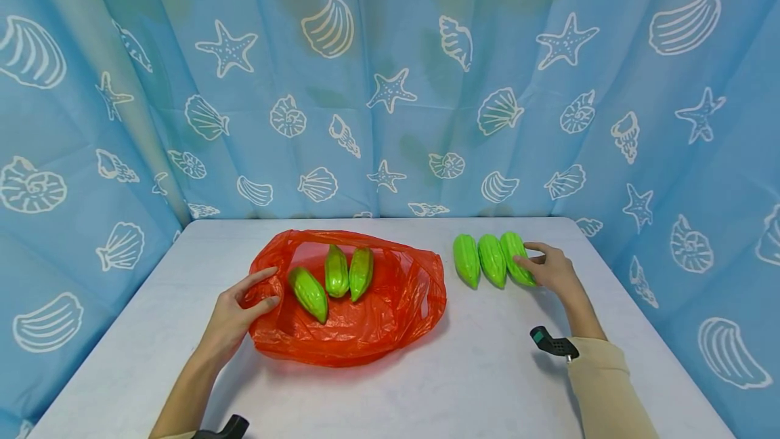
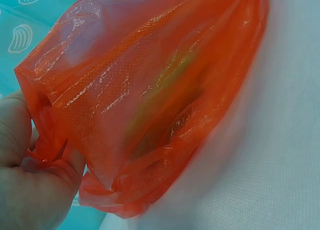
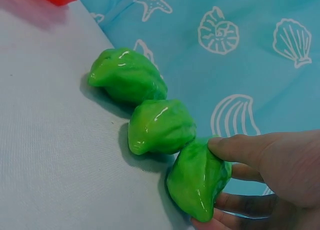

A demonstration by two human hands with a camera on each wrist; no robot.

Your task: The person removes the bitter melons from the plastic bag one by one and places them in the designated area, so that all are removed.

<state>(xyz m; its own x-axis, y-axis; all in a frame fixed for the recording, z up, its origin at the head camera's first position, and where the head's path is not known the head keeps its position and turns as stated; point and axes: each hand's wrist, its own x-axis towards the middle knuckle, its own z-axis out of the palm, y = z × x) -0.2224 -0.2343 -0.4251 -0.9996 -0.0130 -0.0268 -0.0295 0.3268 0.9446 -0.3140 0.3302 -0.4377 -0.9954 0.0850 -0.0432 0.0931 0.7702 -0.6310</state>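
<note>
My left hand (image 1: 234,314) grips the left edge of a red plastic bag (image 1: 390,327), with the film between thumb and fingers in the left wrist view. Inside the bag's open mouth lie three ridged green gourds, among them a tilted left one (image 1: 309,295). To the right, three more glossy gourds lie side by side on the table. My right hand (image 1: 551,268) holds the rightmost gourd (image 3: 196,177), thumb on top and fingers along its far side. The middle gourd (image 3: 161,127) touches it, and the left gourd (image 3: 127,75) lies just beyond.
A white cloth-covered table (image 1: 475,371) carries everything. Blue curtains (image 1: 378,141) with white shell and starfish prints hang around its back and sides. A black device (image 1: 553,343) sits at the right wrist, and another (image 1: 228,427) at the left.
</note>
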